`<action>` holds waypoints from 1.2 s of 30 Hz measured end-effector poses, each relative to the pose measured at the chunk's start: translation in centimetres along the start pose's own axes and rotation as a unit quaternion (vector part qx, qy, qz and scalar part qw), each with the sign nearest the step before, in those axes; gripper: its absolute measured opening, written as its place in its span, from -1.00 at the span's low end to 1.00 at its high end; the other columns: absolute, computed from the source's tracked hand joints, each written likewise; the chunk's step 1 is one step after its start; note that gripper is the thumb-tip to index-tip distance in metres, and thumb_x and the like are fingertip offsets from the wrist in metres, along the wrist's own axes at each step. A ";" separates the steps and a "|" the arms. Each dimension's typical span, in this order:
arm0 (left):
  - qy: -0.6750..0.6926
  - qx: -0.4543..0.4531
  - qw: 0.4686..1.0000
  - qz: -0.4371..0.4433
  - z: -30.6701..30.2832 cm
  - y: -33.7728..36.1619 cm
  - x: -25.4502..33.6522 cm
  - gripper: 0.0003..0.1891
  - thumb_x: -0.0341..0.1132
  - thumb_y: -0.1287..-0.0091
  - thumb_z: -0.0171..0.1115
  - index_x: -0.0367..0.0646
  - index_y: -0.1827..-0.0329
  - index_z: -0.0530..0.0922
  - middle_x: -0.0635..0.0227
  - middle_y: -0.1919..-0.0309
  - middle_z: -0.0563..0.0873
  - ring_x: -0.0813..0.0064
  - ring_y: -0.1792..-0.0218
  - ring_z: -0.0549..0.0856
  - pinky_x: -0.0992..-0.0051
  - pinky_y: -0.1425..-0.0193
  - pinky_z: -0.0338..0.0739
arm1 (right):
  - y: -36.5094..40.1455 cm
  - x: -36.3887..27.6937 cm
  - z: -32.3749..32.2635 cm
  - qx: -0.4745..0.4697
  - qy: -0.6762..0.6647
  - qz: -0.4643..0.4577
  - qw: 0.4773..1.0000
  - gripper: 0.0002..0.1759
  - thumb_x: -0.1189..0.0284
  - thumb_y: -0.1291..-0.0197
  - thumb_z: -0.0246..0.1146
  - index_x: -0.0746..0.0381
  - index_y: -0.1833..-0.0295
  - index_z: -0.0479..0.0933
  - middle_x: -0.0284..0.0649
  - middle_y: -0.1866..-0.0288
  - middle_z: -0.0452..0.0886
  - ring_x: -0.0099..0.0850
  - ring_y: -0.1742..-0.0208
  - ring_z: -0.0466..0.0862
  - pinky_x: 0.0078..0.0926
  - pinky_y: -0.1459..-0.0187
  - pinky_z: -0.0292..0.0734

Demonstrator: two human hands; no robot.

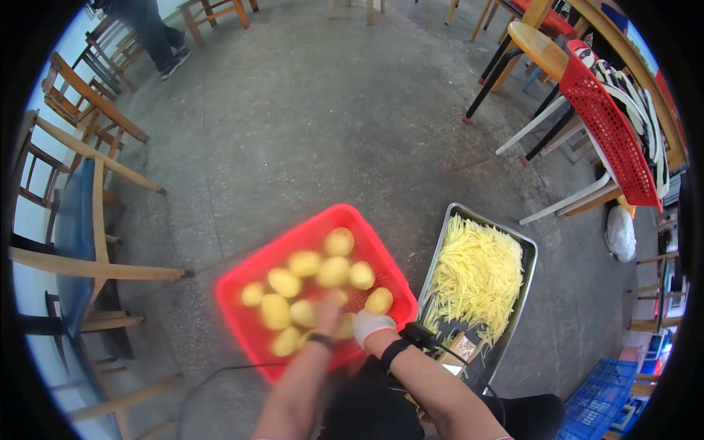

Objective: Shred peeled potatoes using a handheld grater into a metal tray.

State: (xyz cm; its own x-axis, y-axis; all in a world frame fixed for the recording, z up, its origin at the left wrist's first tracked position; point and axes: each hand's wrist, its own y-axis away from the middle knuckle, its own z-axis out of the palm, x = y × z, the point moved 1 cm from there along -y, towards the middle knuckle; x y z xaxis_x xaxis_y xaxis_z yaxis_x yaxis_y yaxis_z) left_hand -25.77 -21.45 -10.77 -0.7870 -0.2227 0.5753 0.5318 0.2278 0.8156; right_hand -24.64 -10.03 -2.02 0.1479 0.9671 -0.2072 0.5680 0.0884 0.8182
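A red plastic basket [242,301] rests on the floor in front of me, holding several peeled potatoes [334,271]. My left hand [328,317] reaches into it among the potatoes, and motion smears its fingers. Close beside it, at the basket's near right side, my right hand [372,327] wears a white glove and looks curled; whatever it holds is hidden. To the right of the basket, a metal tray [533,253] carries a heap of potato shreds [480,268]. A wooden-looking piece [458,348] lies at the tray's near end, partly covered by my right forearm.
Wooden chairs [95,213] line the left side. At the upper right stands a chair with a red perforated back [612,132]. A blue crate [601,396] sits at lower right. A cable [213,374] crosses the floor at left. A person's legs [150,37] show at upper left.
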 end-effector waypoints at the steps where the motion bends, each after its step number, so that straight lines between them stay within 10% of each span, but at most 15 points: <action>1: -0.002 0.000 1.000 -0.002 0.0 0.3 0.4 -0.52 0.17 -0.29 0.08 -0.08 0.53 0.44 0.43 0.72 0.43 0.57 0.78 0.40 0.56 0.76 0.18 | 0.3 0.0 -0.3 -0.019 0.015 -0.006 1.000 -0.71 0.45 -0.17 0.13 0.25 0.01 0.59 0.00 0.00 0.64 -0.03 -0.02 0.66 -0.10 0.05 0.59; 14: 0.135 -0.086 0.984 -0.072 -2.2 0.4 0.5 -0.74 -0.05 -0.39 -0.05 -0.03 0.16 0.41 0.33 0.59 0.51 0.50 0.71 0.46 0.57 0.73 0.25 | 1.9 2.5 -2.8 -0.140 -0.049 0.002 0.989 -0.63 0.44 -0.11 0.10 0.24 -0.02 0.62 0.01 0.01 0.65 -0.08 -0.04 0.65 -0.14 0.02 0.57; 28: 0.125 -0.191 0.973 0.029 -5.0 3.7 -0.4 -0.77 -0.26 -0.40 -0.04 -0.13 -0.03 0.39 0.21 0.26 0.57 0.40 0.40 0.57 0.45 0.41 0.51 | 6.0 2.6 -1.9 0.118 0.016 -0.083 0.989 -0.71 0.29 -0.27 0.03 0.33 0.20 0.45 0.02 0.43 0.66 -0.05 0.36 0.72 -0.05 0.36 0.57; 36: 0.386 -0.197 0.900 -0.054 -5.6 7.2 1.6 -0.64 -0.19 -0.41 -0.07 -0.20 -0.15 0.40 0.16 0.04 0.61 0.25 0.13 0.61 0.35 0.17 0.57 | 7.2 2.4 -2.0 0.154 0.006 -0.142 0.978 -0.69 0.23 -0.32 0.00 0.29 0.21 0.42 0.00 0.50 0.63 -0.03 0.44 0.68 -0.02 0.44 0.53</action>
State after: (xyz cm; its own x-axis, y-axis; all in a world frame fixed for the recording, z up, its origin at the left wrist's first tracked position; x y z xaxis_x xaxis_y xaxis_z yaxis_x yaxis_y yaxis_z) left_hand -21.50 -25.44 -3.62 -0.4706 -0.8496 0.2383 0.6537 -0.1544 0.7408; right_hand -21.83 -6.64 4.46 -0.0602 0.9165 -0.3954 0.8017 0.2804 0.5279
